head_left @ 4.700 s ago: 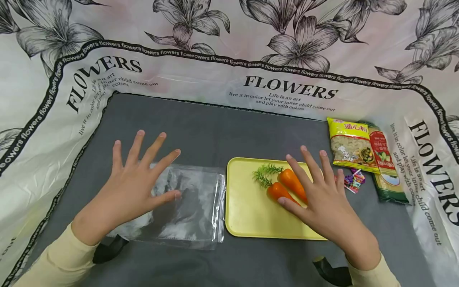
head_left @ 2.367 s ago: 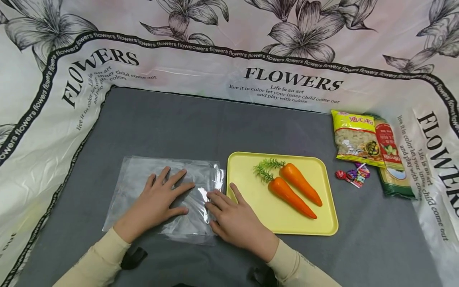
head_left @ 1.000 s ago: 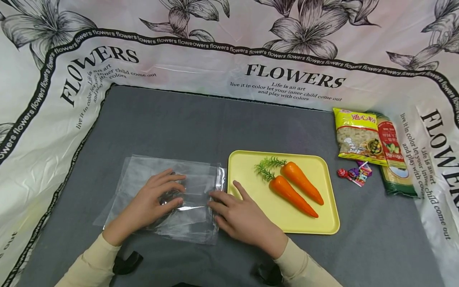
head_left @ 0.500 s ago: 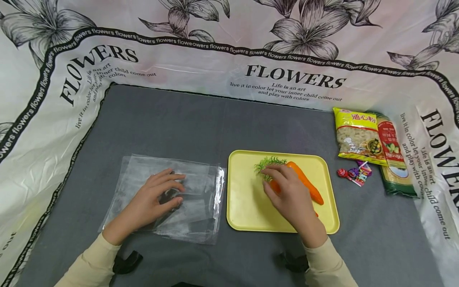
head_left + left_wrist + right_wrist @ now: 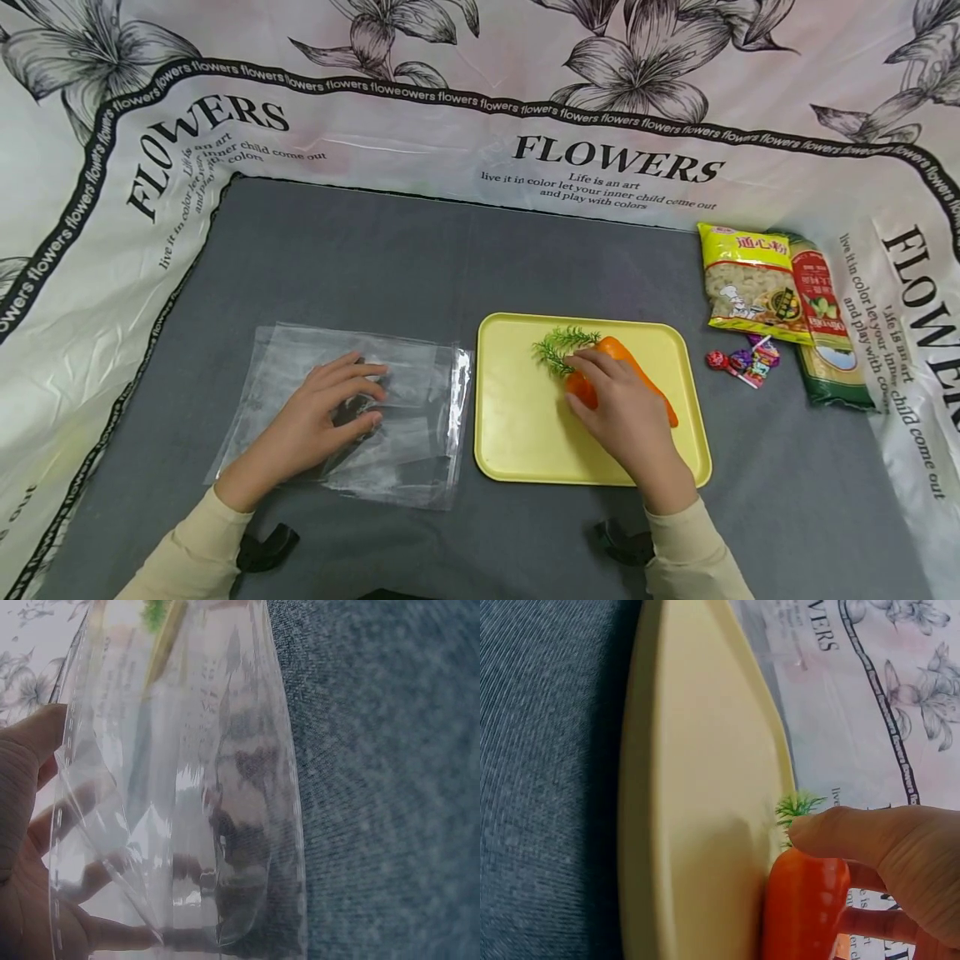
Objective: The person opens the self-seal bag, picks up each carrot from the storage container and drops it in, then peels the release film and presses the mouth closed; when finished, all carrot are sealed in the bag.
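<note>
Two orange carrots with feathery green tops lie on a yellow tray (image 5: pixel 525 442). My right hand (image 5: pixel 626 417) curls over the nearer carrot (image 5: pixel 804 900), thumb along its top end and fingers round its far side. Most of that carrot is hidden by the hand in the head view. The other carrot (image 5: pixel 651 385) lies just behind. Left of the tray lies a flat clear plastic bag (image 5: pixel 420 450) with a zip strip at its right end. My left hand (image 5: pixel 315 425) rests on the bag, fingers loosely bent and thumb apart; the fingers show through the plastic in the left wrist view.
At the back right, a yellow pasta packet (image 5: pixel 753 287) overlaps a red and green packet (image 5: pixel 828 358). Small wrapped candies (image 5: pixel 742 360) lie in front of them. A grey cloth (image 5: pixel 360 250) covers the table, bordered by a white flowered sheet (image 5: pixel 420 167).
My right hand has left the bag's zip end, moved right over the tray, and taken hold of the nearer carrot. My left hand came down onto the bag and has since stayed there.
</note>
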A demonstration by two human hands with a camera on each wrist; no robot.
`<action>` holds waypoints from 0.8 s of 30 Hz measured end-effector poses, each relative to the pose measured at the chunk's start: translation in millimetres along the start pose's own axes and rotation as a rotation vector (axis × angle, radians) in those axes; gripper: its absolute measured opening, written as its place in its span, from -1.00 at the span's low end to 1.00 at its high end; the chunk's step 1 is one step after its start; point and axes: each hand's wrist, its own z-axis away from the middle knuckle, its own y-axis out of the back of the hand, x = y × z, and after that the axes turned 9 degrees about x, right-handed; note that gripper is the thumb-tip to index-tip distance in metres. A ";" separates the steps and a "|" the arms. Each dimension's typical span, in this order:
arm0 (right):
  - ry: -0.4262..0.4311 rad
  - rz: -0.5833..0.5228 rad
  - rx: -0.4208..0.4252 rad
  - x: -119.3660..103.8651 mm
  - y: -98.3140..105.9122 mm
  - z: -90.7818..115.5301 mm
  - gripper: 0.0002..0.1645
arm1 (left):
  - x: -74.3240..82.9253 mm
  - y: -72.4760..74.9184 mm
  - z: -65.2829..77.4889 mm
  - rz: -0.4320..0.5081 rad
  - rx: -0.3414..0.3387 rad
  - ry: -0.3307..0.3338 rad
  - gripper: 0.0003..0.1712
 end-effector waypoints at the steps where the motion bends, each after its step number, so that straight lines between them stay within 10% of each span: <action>1: -0.001 0.005 -0.005 0.2 -0.6 0.3 -0.45 | 0.0 0.0 0.1 0.002 -0.001 0.000 -0.73; 13: -0.030 -0.061 0.036 -1.1 8.7 -3.3 -0.46 | -1.8 -1.5 -0.1 -0.007 0.002 0.003 -0.76; 24: -0.218 -0.424 0.233 -9.5 59.5 -14.2 -0.33 | -0.5 -2.7 0.0 0.004 -0.006 0.000 -0.75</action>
